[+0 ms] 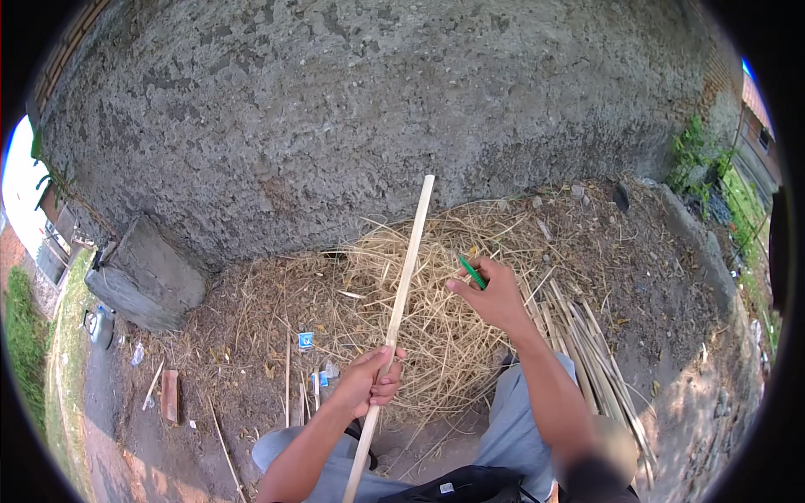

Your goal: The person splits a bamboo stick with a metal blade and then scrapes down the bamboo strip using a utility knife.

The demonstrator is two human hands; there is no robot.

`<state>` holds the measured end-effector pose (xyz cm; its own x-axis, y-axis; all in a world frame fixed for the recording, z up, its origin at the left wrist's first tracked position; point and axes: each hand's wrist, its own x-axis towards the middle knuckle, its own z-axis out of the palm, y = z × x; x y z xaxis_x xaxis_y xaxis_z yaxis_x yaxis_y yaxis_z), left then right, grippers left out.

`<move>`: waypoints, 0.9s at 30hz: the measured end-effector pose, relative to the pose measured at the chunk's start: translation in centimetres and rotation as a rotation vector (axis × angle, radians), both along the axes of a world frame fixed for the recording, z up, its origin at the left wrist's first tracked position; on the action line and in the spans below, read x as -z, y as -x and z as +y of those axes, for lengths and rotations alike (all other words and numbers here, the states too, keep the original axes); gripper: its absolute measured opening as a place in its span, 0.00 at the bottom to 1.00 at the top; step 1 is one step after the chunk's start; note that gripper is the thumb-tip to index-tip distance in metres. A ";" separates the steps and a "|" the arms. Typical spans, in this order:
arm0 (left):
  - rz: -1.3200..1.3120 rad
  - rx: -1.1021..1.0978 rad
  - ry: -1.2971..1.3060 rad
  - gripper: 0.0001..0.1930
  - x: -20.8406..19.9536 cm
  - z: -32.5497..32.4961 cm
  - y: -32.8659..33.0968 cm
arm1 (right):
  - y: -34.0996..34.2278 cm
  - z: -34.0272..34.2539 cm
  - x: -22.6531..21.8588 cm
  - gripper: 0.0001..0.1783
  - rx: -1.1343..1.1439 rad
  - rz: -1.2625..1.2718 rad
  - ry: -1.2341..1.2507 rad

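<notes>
A long pale bamboo strip (408, 267) slants up from the lower edge toward the wall. My left hand (370, 382) is wrapped round its lower part, in front of my left knee. Off to the right of the strip and apart from it, my right hand (493, 295) grips a slim green tool (473, 272). The tool's narrow tip points up and to the left, and its other end is hidden in my fingers. Below both hands spreads a heap of thin bamboo shavings (444, 335).
A rough grey wall (377, 109) rises ahead. More bamboo strips (591, 344) lie in a bundle beside my right knee. A concrete block (151, 277) stands at the left, with a reddish brick (170, 396) nearer. A small blue-and-white packet (305, 340) lies on the dirt.
</notes>
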<state>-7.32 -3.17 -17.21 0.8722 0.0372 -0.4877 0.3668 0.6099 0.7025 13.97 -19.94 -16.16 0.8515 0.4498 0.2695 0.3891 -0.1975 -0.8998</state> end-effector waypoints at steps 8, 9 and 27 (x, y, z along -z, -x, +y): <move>-0.159 0.067 0.144 0.11 2.0 0.8 -0.5 | 3.8 2.4 1.9 0.12 -0.115 -0.241 0.424; -0.150 0.070 0.187 0.11 2.2 1.2 -0.5 | 4.3 2.7 2.8 0.10 -0.134 -0.376 0.486; -0.007 0.051 -0.320 0.12 3.8 0.1 -0.5 | 7.6 4.3 5.6 0.06 -0.085 -0.610 0.615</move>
